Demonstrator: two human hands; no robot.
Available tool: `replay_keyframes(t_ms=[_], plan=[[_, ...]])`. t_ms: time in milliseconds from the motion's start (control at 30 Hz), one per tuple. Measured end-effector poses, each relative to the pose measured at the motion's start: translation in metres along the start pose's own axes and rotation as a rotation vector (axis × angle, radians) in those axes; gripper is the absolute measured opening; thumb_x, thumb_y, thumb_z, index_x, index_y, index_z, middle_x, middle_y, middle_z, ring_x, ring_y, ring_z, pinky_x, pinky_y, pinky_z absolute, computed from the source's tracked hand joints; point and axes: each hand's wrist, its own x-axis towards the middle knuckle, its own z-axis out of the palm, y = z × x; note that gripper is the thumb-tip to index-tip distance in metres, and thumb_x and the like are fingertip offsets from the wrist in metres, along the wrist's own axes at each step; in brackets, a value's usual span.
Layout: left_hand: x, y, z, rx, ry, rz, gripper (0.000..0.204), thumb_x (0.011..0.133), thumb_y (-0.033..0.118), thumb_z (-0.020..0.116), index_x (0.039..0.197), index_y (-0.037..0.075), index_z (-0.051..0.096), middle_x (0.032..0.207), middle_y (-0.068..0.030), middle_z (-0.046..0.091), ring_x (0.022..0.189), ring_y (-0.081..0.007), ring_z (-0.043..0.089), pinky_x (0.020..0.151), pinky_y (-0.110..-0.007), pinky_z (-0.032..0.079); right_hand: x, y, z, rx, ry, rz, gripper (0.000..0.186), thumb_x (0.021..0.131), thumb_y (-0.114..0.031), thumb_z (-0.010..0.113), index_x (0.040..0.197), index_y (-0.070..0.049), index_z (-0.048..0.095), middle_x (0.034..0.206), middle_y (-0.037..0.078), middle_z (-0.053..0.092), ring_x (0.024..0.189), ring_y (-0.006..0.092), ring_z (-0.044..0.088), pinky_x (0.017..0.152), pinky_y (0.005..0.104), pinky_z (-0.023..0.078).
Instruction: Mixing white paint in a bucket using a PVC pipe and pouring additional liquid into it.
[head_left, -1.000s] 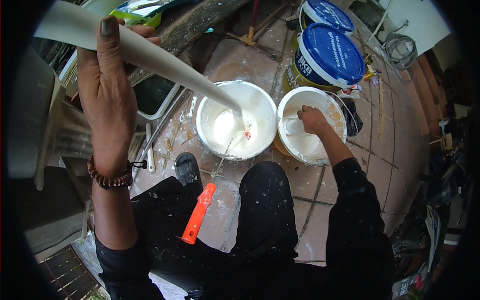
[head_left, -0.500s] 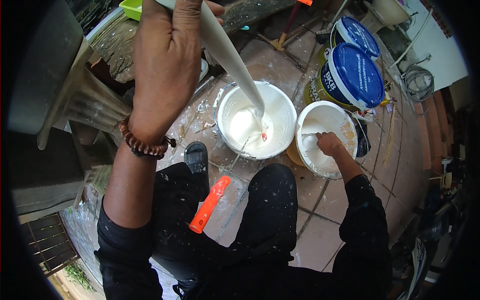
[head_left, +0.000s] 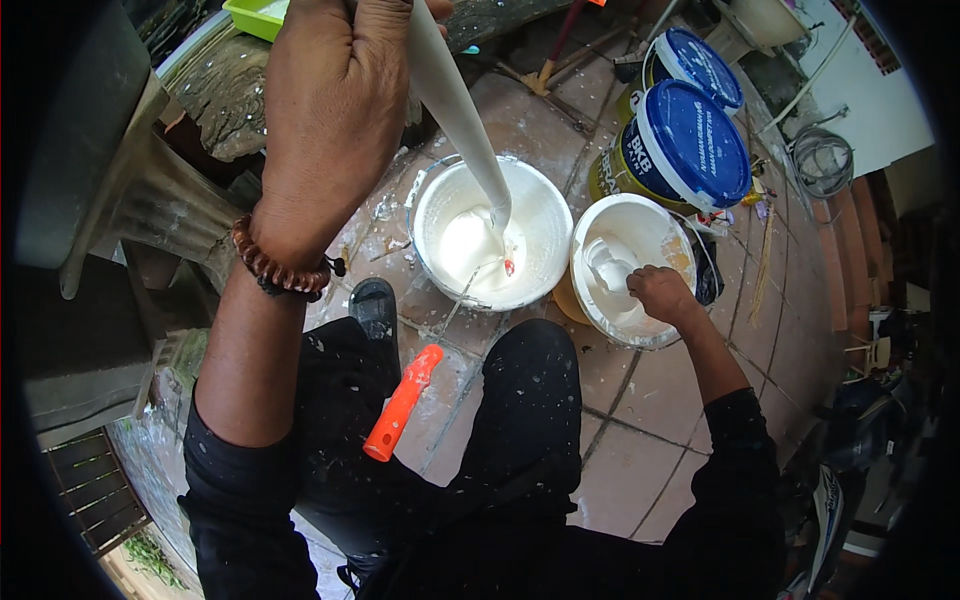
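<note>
My left hand (head_left: pixel 338 110), with a beaded bracelet at the wrist, grips a long white pole (head_left: pixel 460 125) whose lower end reaches into a bucket of white paint (head_left: pixel 435 225). A paint roller with an orange handle (head_left: pixel 403 403) leans out of that bucket, its head mostly in the paint. My right hand (head_left: pixel 660 295) is closed on a white cup-like scoop (head_left: pixel 608 264) inside a second white bucket (head_left: pixel 670 232) to the right, which also has white paint on its walls.
Two lidded paint tubs with blue lids (head_left: pixel 699 140) stand behind the buckets on the tiled floor (head_left: pixel 630 470). A green tray (head_left: pixel 250 18) sits by a weathered log (head_left: pixel 220 105). A coiled hose (head_left: pixel 820 160) lies at right, and a grey concrete structure (head_left: pixel 110 200) is at left.
My left hand has shifted right along with the pole, which is now steeper. My right hand has moved slightly, and more of the scoop shows. The whole view has shifted too.
</note>
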Motion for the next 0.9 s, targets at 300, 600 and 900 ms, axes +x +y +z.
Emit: replay_keyframes(t_ms=[300,600,900], plan=[[-0.001,-0.002,0.004,-0.004,0.003,0.035,0.038,0.117,0.035,0.050,0.127,-0.001,0.055,0.091,-0.0077,0.069,0.081,-0.0163,0.068,0.074,-0.031,0.056,-0.017,-0.018,-0.088,-0.012,0.091,-0.016,0.012,0.085,-0.005,0.068,0.096,-0.008,0.072,0.094,0.011,0.072,0.096,0.0309,0.072,0.085,0.0450,0.059],[-0.002,0.006,0.006,0.082,0.008,0.044,0.039,0.116,0.035,0.053,0.125,-0.003,0.055,0.087,-0.0086,0.069,0.078,-0.0177,0.068,0.071,-0.034,0.056,-0.008,-0.028,-0.137,-0.083,0.099,-0.097,0.011,0.083,-0.004,0.071,0.092,-0.007,0.077,0.092,0.011,0.073,0.095,0.0299,0.073,0.083,0.0432,0.059],[0.000,0.005,0.000,0.134,0.046,0.042,0.039,0.115,0.034,0.054,0.127,-0.003,0.055,0.086,-0.0108,0.071,0.077,-0.0219,0.071,0.069,-0.038,0.056,0.029,-0.051,-0.171,-0.134,-0.118,-0.142,0.021,0.084,-0.004,0.068,0.101,-0.008,0.079,0.101,0.013,0.074,0.103,0.0304,0.073,0.091,0.0437,0.059]])
